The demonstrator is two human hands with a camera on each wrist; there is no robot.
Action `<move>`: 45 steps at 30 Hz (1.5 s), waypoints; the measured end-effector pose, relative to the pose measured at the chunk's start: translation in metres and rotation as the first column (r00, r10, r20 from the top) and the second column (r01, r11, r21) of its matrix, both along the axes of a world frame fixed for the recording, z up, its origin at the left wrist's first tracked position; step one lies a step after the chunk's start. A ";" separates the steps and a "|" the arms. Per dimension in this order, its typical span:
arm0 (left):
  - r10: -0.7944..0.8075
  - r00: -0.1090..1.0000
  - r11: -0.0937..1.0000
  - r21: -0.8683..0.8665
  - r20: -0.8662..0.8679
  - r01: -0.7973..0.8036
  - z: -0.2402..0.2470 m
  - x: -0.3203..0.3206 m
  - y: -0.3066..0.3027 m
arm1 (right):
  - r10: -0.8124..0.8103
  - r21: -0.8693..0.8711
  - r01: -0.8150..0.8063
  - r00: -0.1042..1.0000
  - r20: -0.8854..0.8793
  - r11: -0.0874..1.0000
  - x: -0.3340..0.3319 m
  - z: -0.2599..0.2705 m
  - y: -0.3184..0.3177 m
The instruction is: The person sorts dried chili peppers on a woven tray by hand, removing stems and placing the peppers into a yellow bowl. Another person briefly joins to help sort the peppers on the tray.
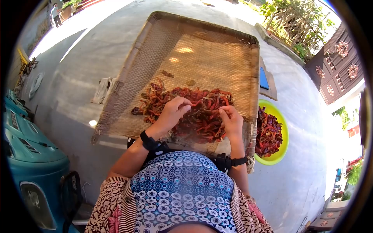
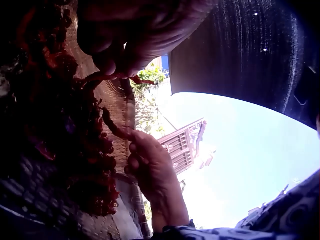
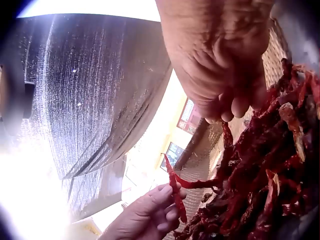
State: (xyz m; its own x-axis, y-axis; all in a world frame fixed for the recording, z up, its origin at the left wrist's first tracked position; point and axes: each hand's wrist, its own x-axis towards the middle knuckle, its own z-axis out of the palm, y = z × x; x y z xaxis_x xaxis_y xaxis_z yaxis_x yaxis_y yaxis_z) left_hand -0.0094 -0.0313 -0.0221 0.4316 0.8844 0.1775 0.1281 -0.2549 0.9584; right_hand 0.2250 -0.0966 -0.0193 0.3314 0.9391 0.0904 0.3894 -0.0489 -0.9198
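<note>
Dried red chili peppers [image 1: 202, 126] lie in a loose heap on the near part of a woven mat tray [image 1: 217, 54]. Above the heap, my left hand [image 1: 173, 115] pinches a bright red chili [image 3: 173, 185] between thumb and fingers; another red chili [image 3: 197, 184] meets it and stretches toward the heap. My right hand [image 1: 233, 123] is a short way to the right, over the heap's right edge. Its thumb and fingertips pinch the end of a darker, shrivelled chili [image 2: 114, 127], seen in the left wrist view.
Right of the tray stands a yellow-green basin [image 1: 286, 136] holding more dried chilies. A blue flat object [image 1: 264, 79] lies on cardboard beyond it. Cloth [image 1: 103, 90] lies left of the tray, and a teal vehicle [image 1: 35, 155] stands at the left. Another person [image 1: 56, 16] is far off.
</note>
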 end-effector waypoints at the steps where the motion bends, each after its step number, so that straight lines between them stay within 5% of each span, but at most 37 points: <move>1: -0.033 0.999 0.996 -0.084 0.042 0.037 0.001 0.000 0.001 | 0.003 0.048 0.000 0.997 -0.072 0.999 0.002 0.002 -0.005; 7: -0.171 0.965 0.921 -0.316 0.200 0.229 0.000 0.000 0.003 | -0.029 0.061 0.061 0.904 -0.426 0.996 0.030 -0.005 -0.025; 9: -0.188 0.959 0.890 -0.377 0.212 0.258 0.007 -0.003 -0.001 | -0.127 0.119 0.237 0.806 -0.579 0.964 0.050 -0.009 -0.031; 10: -0.190 0.958 0.893 -0.366 0.216 0.260 0.006 -0.003 -0.001 | -0.167 0.130 0.326 0.740 -0.652 0.936 0.060 -0.010 -0.034; 13: -0.207 0.959 0.900 -0.347 0.193 0.264 0.003 -0.002 -0.001 | 0.056 0.183 0.471 0.269 -0.961 0.863 0.080 -0.009 -0.038; 16: -0.240 0.962 0.902 -0.337 0.129 0.270 0.006 0.002 -0.002 | -0.043 0.110 0.246 0.542 -0.839 0.963 0.054 -0.007 -0.035; 18: -0.268 0.957 0.899 -0.329 0.109 0.289 0.004 0.005 -0.003 | 0.080 0.021 -0.085 0.778 -0.623 0.996 0.022 0.005 -0.030; 22: -0.370 0.922 0.849 -0.360 0.117 0.387 -0.002 0.003 -0.003 | 0.303 -0.044 -0.370 0.818 -0.489 0.928 -0.018 -0.004 -0.012; 27: -0.282 0.958 0.875 -0.421 -0.045 0.238 0.006 -0.002 0.003 | 0.170 -0.042 -0.220 0.847 -0.504 0.975 -0.004 -0.005 -0.018; 30: -0.083 0.968 0.994 -0.093 -0.236 0.062 -0.010 0.001 0.014 | -0.048 0.052 0.100 0.796 -0.603 0.994 0.036 -0.008 -0.029; 32: -0.012 0.938 0.998 0.054 -0.346 0.032 -0.015 0.005 0.018 | -0.026 0.224 0.285 0.668 -0.744 0.932 0.064 -0.010 -0.040; 34: 0.062 0.862 0.986 0.164 -0.503 0.025 -0.014 0.012 0.018 | 0.118 0.309 0.450 0.403 -0.907 0.838 0.081 -0.012 -0.047; 36: 0.101 0.831 0.978 0.208 -0.546 0.018 -0.016 0.017 0.018 | 0.083 0.221 0.506 0.282 -0.956 0.834 0.082 -0.011 -0.049; 39: 0.164 0.782 0.949 0.312 -0.601 0.041 -0.018 0.022 0.020 | 0.035 0.164 0.279 0.416 -0.909 0.946 0.061 -0.017 -0.045; 42: 0.271 0.800 0.888 0.459 -0.536 0.007 -0.026 0.018 0.020 | 0.056 0.149 0.064 0.725 -0.687 0.987 0.026 -0.011 -0.034; 45: 0.255 0.828 0.891 0.453 -0.499 -0.002 -0.017 0.012 0.013 | 0.090 -0.047 -0.127 0.877 -0.472 0.991 0.005 0.001 -0.022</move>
State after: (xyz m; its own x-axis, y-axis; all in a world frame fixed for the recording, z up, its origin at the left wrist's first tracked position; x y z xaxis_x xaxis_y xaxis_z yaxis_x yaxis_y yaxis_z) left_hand 0.0023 -0.0182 -0.0391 0.4554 0.8321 0.3164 0.6439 -0.5533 0.5284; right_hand 0.2299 -0.1182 -0.0183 0.2132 0.9695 -0.1206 -0.0781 -0.1061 -0.9913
